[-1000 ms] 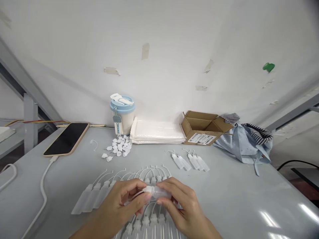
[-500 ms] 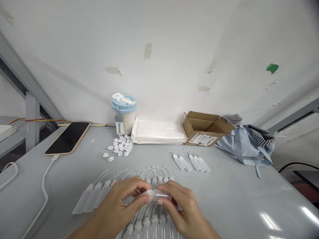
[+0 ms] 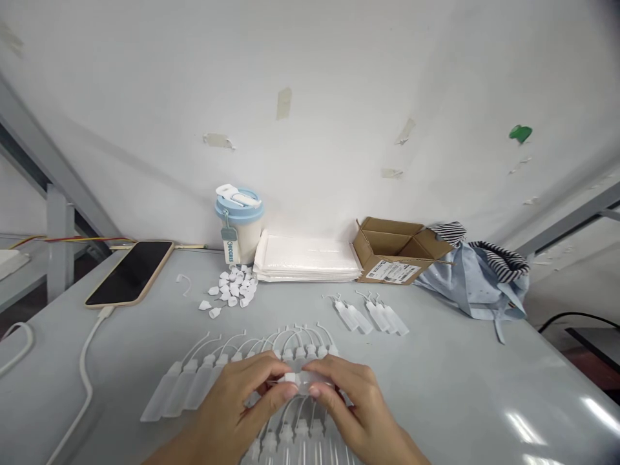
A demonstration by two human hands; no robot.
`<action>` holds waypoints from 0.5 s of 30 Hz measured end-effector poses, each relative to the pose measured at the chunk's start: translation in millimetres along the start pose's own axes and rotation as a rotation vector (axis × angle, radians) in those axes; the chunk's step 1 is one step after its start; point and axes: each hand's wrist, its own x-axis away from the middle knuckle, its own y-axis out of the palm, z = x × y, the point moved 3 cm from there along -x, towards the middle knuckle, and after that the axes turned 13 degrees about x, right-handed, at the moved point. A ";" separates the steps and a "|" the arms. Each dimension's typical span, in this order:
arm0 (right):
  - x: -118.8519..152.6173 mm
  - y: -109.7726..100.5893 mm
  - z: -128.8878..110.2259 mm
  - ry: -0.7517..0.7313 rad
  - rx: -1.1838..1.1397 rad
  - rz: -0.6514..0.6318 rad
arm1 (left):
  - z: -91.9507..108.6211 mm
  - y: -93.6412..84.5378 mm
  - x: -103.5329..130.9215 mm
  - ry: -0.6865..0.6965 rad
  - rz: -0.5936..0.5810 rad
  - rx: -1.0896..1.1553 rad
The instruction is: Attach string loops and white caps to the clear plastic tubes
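A small translucent squeeze bottle [image 3: 306,383] lies sideways between my hands above the grey table. My left hand [image 3: 249,394] pinches the white screw cap [image 3: 290,377] at its neck, thumb and fingers closed. Closed around the bottle's body is my right hand [image 3: 353,400], which partly hides it. Behind and to the left runs a row of similar bottles [image 3: 167,392] with thin curved white tubes. Below my hands another row of tubed bottles [image 3: 301,442] reaches the picture's lower edge. My hands cover parts of both rows.
Loose white caps [image 3: 234,287] lie before a blue-lidded cup [image 3: 242,226]. A stack of white packets [image 3: 307,258] and an open cardboard box [image 3: 392,252] stand by the wall. Several bottles [image 3: 371,316] lie nearby. A phone [image 3: 130,274] and a blue cloth bag [image 3: 469,278] flank these.
The view has shifted slightly. My hands stay on the same bottle and its cap, with only a small change in my fingers' position.
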 end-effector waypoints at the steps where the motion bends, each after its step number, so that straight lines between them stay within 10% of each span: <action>1: -0.5 0.5 -0.2 0.014 -0.015 -0.021 | 0.2 -0.1 -0.3 0.042 0.002 -0.038; 9: 0.5 9.4 6.5 0.278 -0.112 -0.158 | 7.1 9.8 8.1 0.515 -0.036 -0.443; 15: 4.7 14.9 10.8 0.461 -0.293 -0.145 | 8.6 13.9 10.4 0.594 -0.057 -0.537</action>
